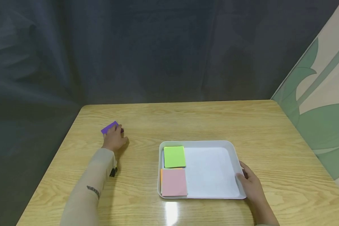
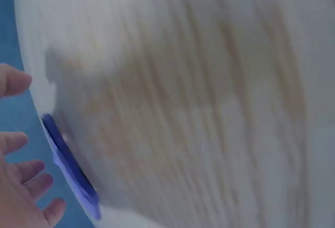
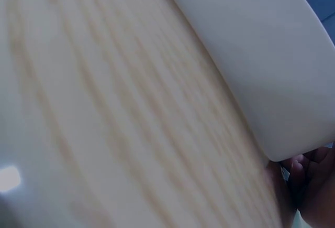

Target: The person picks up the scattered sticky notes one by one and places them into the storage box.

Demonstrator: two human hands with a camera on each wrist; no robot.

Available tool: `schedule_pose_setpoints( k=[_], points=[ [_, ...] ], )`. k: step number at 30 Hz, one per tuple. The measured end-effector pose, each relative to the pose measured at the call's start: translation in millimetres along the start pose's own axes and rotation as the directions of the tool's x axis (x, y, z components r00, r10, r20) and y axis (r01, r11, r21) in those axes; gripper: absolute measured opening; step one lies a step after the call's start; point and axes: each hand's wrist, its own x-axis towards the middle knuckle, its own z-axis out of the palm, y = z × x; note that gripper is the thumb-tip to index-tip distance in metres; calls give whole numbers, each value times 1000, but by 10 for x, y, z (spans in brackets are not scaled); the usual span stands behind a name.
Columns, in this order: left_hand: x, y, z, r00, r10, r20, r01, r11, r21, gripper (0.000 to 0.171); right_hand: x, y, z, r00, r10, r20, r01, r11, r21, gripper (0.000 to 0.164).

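Observation:
A purple sticky note pad point(image 1: 108, 128) lies at the table's far left. Over its near edge reaches my left hand point(image 1: 114, 138). In the left wrist view the fingers point(image 2: 39, 186) are spread and loosely bent, a gap showing between them and the purple pad point(image 2: 70, 165). My right hand point(image 1: 252, 184) grips the right wall of a white tray point(image 1: 210, 172), thumb over the rim, other fingers outside. Along the tray's left side lie a lime green sticky note pad point(image 1: 174, 156) and, nearer me, a pink one point(image 1: 174, 182), with an orange edge peeking out beneath it.
The wooden table point(image 1: 141, 175) runs back to a dark curtain point(image 1: 169, 53), which also hangs along the left. At the right stands a panel with green leaf patterns point(image 1: 330, 125). Light glares off the table in front of the tray.

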Motion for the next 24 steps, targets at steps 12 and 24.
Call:
schedule_pose_setpoints(
  k=[12,24],
  points=[
    [18,-88,41,979,-143,147,133,988,74,72,-58,50,-85,1000,14,5,-13,1000,-14,48],
    [-27,-93,-80,972,-184,147,170,980,101,68,-79,54,-86,1000,13,12,-13,1000,-20,47]
  ],
)
